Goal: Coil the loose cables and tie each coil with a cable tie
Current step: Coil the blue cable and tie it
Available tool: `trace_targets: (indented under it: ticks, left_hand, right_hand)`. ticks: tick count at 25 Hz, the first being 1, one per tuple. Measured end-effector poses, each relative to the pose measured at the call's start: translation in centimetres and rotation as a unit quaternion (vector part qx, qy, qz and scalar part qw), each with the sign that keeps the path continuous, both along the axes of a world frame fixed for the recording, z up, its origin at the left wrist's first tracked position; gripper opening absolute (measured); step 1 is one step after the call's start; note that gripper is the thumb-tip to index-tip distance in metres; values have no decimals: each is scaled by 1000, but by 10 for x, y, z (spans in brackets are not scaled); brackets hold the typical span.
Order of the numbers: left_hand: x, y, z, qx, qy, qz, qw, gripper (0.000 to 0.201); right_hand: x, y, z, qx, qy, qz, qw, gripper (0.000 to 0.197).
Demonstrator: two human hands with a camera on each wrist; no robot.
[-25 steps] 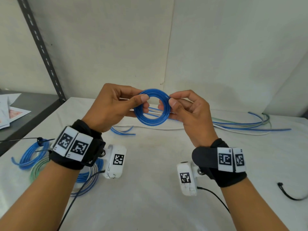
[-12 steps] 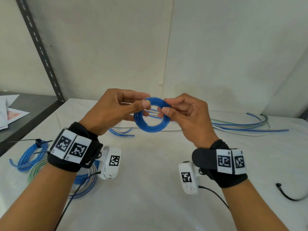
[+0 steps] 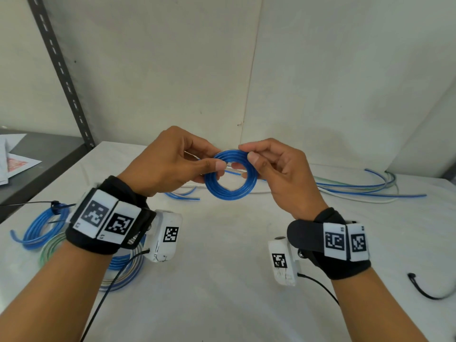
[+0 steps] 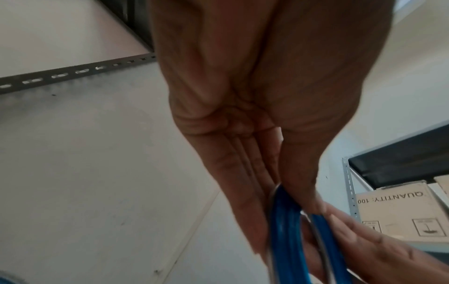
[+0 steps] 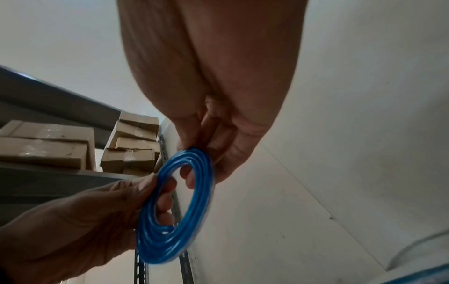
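reading "quantity" upside down on cardboard box [image 4: 398, 215] behind blue coil [image 4: 289, 240]

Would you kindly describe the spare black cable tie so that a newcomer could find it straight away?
Start at the white table and go to its near right edge, beyond the right hand. There the black cable tie lies alone in a loose curve. Unlike the blue and pale loose cables farther back, it is short, black and wrapped round nothing.

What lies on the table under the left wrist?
Under the left wrist a pale green, white and blue cable coil lies on the table. The wristband covers its upper part, so any tie cannot be seen.
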State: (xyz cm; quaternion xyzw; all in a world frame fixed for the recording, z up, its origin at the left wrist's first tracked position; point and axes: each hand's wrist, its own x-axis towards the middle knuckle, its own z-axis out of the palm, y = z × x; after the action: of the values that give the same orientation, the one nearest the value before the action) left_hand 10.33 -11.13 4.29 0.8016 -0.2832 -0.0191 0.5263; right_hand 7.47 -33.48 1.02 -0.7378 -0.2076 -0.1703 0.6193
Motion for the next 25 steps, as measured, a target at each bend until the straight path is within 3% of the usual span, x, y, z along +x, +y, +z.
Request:
trace_targets:
  ticks: [3,6,14,18,25]
  left_hand:
    - [-2,-2,0,-18,8,15,1000,15]
    - [-1,-3,-1,-31,8,31,999,16]
    - [1,-10,-6,-62,42,16,997,22]
    - [1,-21,-8,-108,180,-33,977,58]
    - [-2,-33,-13,-83,240,-8,967,51]
  right_hand:
    - [-1,1,1,-3,-18,-31,999,8]
    - [-1,0,1,-28,-25,-58,998,14]
    - [1,2,-4,49,-28,-55,997,15]
    - [0,6,-5,42,-4,-20,999,12]
    - [-2,12,-7,-30,-9,-25,999,13]
